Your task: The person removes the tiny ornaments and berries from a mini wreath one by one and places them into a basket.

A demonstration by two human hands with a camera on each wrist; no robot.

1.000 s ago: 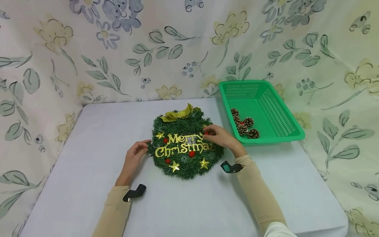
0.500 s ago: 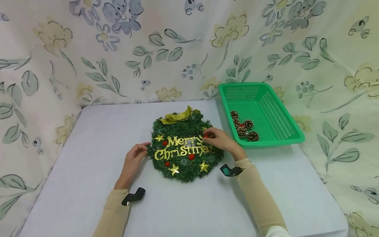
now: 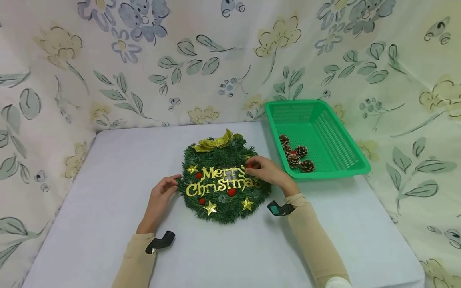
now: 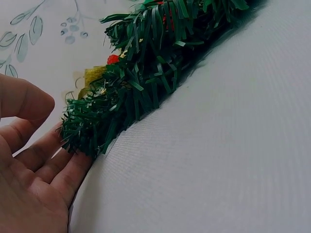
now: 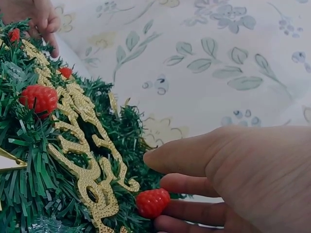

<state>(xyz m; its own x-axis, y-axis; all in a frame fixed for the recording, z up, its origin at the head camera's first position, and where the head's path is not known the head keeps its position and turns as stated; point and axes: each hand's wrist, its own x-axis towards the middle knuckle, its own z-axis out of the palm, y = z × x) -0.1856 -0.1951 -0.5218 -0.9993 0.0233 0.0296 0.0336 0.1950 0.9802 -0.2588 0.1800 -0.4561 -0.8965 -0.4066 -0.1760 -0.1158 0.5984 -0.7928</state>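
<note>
A green tinsel Christmas wreath lies on the table, with a gold "Merry Christmas" sign, gold stars, red berries and a gold ribbon bow at its far end. At its left edge, the fingers of my left hand touch the greenery; the left wrist view shows the thumb apart from it. My right hand is over the wreath's right side. In the right wrist view, a red berry sits against its fingers, while the thumb is clear of that berry.
A green plastic basket stands at the right, tilted at the table's back corner. It holds several pine cones and something red. White cloth covers the table; a floral curtain hangs behind.
The head view has shifted slightly. Both hands keep nearly the same places at the wreath, and the wreath and basket look unmoved.
</note>
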